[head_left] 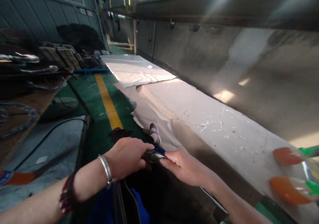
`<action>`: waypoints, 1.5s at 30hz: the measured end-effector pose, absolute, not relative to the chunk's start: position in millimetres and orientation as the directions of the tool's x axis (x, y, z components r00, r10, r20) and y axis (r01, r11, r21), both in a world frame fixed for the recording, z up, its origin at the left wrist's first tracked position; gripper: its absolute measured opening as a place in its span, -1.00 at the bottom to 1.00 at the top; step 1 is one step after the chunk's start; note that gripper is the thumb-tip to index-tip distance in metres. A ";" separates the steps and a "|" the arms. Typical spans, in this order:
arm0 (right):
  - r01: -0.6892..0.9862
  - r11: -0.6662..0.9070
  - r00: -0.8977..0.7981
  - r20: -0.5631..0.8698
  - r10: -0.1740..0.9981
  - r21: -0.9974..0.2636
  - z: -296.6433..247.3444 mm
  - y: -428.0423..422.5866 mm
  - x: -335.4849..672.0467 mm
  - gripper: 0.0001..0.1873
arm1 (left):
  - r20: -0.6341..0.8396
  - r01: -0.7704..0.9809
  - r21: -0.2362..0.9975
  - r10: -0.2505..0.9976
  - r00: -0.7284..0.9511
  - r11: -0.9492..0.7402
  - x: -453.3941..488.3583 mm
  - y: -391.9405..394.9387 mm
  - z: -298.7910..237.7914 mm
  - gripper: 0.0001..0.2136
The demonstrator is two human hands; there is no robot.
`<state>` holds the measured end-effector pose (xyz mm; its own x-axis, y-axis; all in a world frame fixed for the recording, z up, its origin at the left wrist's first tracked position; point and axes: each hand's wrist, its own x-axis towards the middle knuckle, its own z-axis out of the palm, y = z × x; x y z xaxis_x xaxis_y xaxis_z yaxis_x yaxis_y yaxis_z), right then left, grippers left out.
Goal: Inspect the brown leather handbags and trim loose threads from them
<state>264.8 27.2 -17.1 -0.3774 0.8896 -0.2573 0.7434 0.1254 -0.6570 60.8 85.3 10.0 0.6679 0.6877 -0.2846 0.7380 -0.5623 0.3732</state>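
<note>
My left hand (128,159) and my right hand (188,166) meet in the middle of the view, fingers closed. Between them they pinch a piece of cloth with a blue edge (159,150) and a pale strip beneath; its full shape is hidden. Below the hands is dark and blue fabric (139,200) with a long seam or zip-like edge. A shoe (155,133) shows on the floor side just beyond the fingers. On my left wrist are a silver bangle (106,169) and a dark red beaded bracelet (66,192).
A low ledge covered in pale sheeting (211,124) runs along the concrete wall (211,58). Two bottles of orange liquid (286,189) with green tops stand at right. At left is a bench (45,98) with plastic-wrapped curved parts. A beam (211,8) spans overhead.
</note>
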 end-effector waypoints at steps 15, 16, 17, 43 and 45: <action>0.680 0.117 -0.434 -0.269 0.860 -0.724 -35.8 45.2 287.2 -0.51 | -0.258 0.603 0.293 0.547 0.797 -0.742 95.9 103.6 -12.9 -0.78; 0.668 0.068 -0.408 -0.288 0.866 -0.741 -33.8 44.3 293.2 -0.51 | -0.261 0.613 0.305 0.555 0.790 -0.729 97.3 105.8 -14.0 -0.77; 0.646 0.019 -0.381 -0.301 0.874 -0.764 -31.0 42.0 299.4 -0.51 | -0.262 0.620 0.316 0.562 0.785 -0.718 98.4 107.8 -15.0 -0.77; 0.796 -0.046 -0.123 -0.235 0.964 -0.604 -53.0 -6.5 331.3 -0.65 | -0.329 0.604 0.329 0.511 0.794 -0.726 111.7 128.3 -26.8 -0.73; 0.861 -0.035 -0.101 -0.239 0.966 -0.507 -50.1 -6.1 329.3 -0.63 | -0.311 0.600 0.308 0.518 0.797 -0.738 112.0 127.5 -27.0 -0.71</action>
<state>329.3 -6.1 -50.1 -0.1011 0.9658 -0.2388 0.8615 -0.0351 -0.5066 112.0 127.5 -27.0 0.7970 0.5177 -0.3111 0.5999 -0.7384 0.3080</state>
